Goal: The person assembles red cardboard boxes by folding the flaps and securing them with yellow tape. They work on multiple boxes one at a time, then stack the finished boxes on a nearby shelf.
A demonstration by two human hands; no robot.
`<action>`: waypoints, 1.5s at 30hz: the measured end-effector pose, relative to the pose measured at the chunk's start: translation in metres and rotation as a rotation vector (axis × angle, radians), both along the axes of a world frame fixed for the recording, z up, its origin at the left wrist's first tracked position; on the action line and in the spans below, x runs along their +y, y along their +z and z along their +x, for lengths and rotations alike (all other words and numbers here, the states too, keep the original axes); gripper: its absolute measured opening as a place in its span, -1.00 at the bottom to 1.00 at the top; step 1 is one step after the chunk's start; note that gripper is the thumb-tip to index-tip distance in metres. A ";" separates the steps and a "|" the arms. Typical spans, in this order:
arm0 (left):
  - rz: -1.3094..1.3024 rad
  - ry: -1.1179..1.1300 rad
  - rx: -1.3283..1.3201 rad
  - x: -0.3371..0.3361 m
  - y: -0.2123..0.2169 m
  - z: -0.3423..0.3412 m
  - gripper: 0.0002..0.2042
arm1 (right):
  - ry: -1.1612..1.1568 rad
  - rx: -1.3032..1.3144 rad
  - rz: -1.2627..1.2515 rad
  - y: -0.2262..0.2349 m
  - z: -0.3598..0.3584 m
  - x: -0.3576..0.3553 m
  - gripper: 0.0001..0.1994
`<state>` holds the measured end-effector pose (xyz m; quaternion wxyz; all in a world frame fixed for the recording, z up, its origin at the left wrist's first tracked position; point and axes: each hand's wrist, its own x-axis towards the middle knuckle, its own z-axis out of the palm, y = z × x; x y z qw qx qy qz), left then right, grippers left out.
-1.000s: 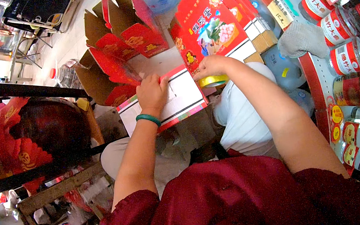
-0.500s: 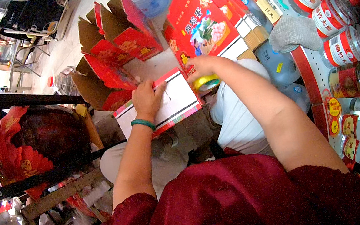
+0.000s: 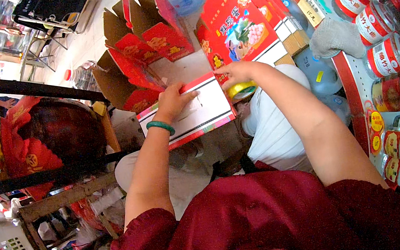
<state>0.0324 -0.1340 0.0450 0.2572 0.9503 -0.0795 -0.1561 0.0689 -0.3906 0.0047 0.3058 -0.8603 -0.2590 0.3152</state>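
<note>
A red and white carton (image 3: 209, 103) lies across my lap, its white panel facing up. My left hand (image 3: 174, 102), with a green bangle (image 3: 160, 126) on the wrist, rests flat on that panel, thumb stretched out. At the carton's far right corner is my right hand (image 3: 237, 73), its fingers drawn together; whatever they pinch is too small to make out. A yellow-green roll of tape (image 3: 242, 90) shows just under this hand, partly covered by it. Beyond the carton, folded flat red printed cartons (image 3: 243, 32) lean in a stack.
Opened red boxes (image 3: 143, 29) stand on the floor ahead. To the right, a shelf edge (image 3: 352, 80) carries glass jars (image 3: 372, 22) and a grey glove (image 3: 335, 36). Big clear plastic bottles (image 3: 314, 70) sit below it. A black-framed rack with a dark jar (image 3: 62, 128) is at left.
The whole view has shifted slightly, so most things sit further right. My right fingers have moved a little at the carton's corner. My left hand stays on the panel.
</note>
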 end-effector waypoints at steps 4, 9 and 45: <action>0.048 -0.049 -0.038 -0.001 -0.005 0.002 -0.52 | -0.002 0.006 -0.007 -0.012 0.005 -0.002 -0.26; 0.144 -0.162 -0.221 -0.005 -0.019 -0.010 -0.58 | 0.058 0.005 -0.076 -0.012 -0.001 -0.007 -0.24; -0.053 0.711 0.049 0.160 -0.080 -0.078 -0.31 | -0.033 0.124 0.031 -0.015 0.007 0.010 -0.29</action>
